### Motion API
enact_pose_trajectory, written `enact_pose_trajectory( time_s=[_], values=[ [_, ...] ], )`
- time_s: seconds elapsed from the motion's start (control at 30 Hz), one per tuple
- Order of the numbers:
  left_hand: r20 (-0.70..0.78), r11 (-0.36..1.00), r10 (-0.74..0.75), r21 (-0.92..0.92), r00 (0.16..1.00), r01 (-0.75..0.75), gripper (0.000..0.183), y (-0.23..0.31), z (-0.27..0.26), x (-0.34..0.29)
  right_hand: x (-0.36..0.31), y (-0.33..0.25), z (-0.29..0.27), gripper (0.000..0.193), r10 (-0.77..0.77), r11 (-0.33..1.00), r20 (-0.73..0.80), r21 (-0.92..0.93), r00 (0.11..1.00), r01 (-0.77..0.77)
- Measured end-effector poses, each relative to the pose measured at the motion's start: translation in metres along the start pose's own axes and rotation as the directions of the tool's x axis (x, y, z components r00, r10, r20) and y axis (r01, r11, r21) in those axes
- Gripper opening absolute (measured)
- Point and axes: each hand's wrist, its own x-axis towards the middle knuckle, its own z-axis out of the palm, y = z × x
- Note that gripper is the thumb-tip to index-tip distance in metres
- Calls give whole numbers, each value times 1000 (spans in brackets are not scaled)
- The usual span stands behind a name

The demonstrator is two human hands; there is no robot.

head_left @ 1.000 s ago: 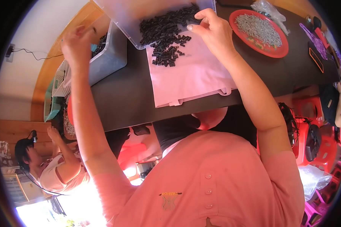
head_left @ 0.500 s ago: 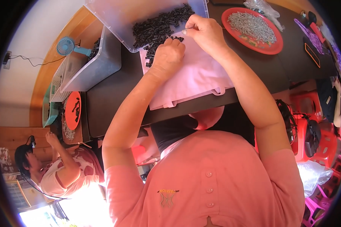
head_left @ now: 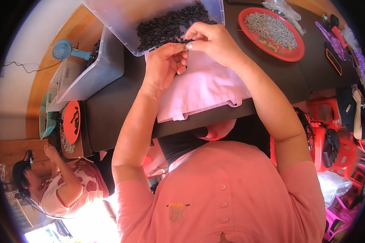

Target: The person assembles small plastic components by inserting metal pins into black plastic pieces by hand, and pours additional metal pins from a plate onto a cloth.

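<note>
My left hand (head_left: 164, 67) is turned partly palm-up over the pink cloth, its fingers curled. Small black pieces (head_left: 186, 66) show at its curled fingers. Its thumb and forefinger meet the fingertips of my right hand (head_left: 215, 43), which pinches a tiny silver metal piece (head_left: 185, 47), mostly hidden by the fingers. Just beyond both hands, a heap of short black tube-like pieces (head_left: 162, 28) lies in a clear plastic bin (head_left: 121, 30) tipped toward me. The pink cloth (head_left: 207, 85), with strap loops along its near edge, lies under my hands on the dark table.
A red plate (head_left: 298, 52) of small silver metal pieces stands at right, beside a clear plastic bag (head_left: 286, 12). Another bin (head_left: 97, 77), a blue fan (head_left: 63, 49) and an orange-red plate (head_left: 71, 129) are at left. A co-worker (head_left: 69, 182) sits at far left; red stools (head_left: 326, 109) stand at right.
My left hand has lifted off the black pieces, turned partly palm-up and closed its fingers. My right hand has come down and left to meet it. The view has shifted slightly.
</note>
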Motion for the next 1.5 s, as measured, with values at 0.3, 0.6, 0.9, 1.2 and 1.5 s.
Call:
enact_pose_trajectory(
  time_s=[0.3,0.6,0.9,1.2,1.5],
  values=[
    [73,990,14,-143,997,-3,15,0,1,-6,-3,-5,7,11,-88,990,44,111,995,82],
    [-124,994,44,105,991,-31,12,-3,6,-13,-4,-8,9,6,29,988,98,151,995,-43],
    [-99,996,81,31,992,-79,14,4,2,-9,2,8,-12,11,173,948,105,-286,979,-137],
    [-9,995,92,33,996,-91,17,8,2,-14,-2,-18,-2,12,105,914,144,375,984,-152],
    [-99,971,226,105,969,-215,21,22,-9,-11,-5,-27,5,7,146,907,10,397,989,-138]
  ],
)
